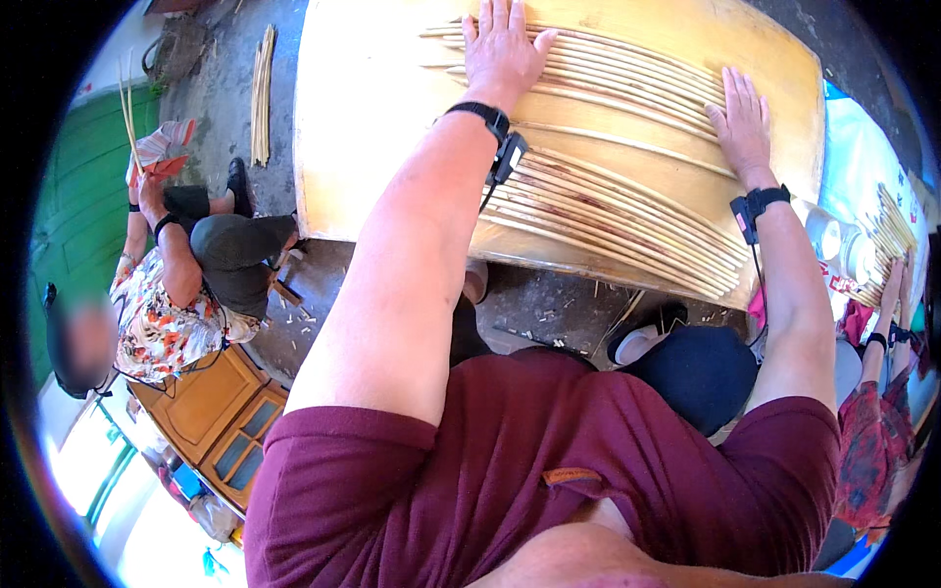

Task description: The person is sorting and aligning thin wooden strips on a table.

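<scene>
On a yellow wooden table [367, 147], long thin peeled sticks lie side by side in two groups. My left hand [503, 48] rests flat with spread fingers on the left part of the far group of sticks [625, 77]. At that group's right ends lies my right hand [741, 121], palm down, its fingers extended over or beside the tips. A single stick [625, 141] lies between the groups. The near group of sticks [603, 220], some with reddish-brown stains, fans out close to the table's front edge, below my wrists. Neither hand closes around a stick.
At the left, a seated person [173, 294] holds a few thin sticks and a striped cloth. A stick bundle [262, 95] lies on the floor. To the right, glass jars [856, 253] stand on a covered table, where another person's hands [893, 287] touch more sticks [886, 228].
</scene>
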Demonstrator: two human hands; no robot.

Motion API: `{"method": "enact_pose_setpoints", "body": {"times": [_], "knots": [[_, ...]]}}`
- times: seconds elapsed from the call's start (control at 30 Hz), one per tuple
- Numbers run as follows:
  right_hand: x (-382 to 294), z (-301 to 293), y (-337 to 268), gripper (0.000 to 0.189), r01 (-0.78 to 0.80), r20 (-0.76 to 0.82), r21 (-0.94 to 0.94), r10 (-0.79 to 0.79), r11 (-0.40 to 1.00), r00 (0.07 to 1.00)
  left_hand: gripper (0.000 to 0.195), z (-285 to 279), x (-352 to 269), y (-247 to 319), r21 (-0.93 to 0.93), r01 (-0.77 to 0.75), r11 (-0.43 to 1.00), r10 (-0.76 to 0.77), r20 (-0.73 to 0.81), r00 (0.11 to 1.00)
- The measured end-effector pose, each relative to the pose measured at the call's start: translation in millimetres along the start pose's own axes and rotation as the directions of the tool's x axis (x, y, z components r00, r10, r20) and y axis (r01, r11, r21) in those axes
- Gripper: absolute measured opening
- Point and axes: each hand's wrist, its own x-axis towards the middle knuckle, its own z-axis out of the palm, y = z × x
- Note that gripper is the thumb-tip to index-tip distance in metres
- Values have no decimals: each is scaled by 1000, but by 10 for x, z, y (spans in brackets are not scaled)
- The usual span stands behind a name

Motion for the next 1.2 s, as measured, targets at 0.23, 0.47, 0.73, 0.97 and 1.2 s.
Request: {"method": "enact_pose_setpoints", "body": {"times": [0.23, 0.47, 0.73, 0.97, 1.2], "knots": [[-89, -147, -43, 68, -18, -21, 34, 18, 999, 1000, 69, 27, -76, 41, -41, -9, 999, 11, 45, 999], [39, -70, -80, 67, -58, 26, -44, 59, 997, 998, 72, 146, 197, 166, 31, 41, 999, -42, 51, 998], [-16, -149, -100, 67, -62, 21, -41, 62, 997, 998, 70, 139, 10, 893, -164, -275, 948, 293, 104, 950], [243, -137, 44, 69, -30, -10, -38, 30, 999, 999, 70, 191, 255, 928, -82, -274, 958, 277, 24, 961], [-55, -208, -48, 68, -57, 5, -18, 58, 998, 998, 71, 163, -11, 1002, -94, -193, 977, 202, 105, 974]]}}
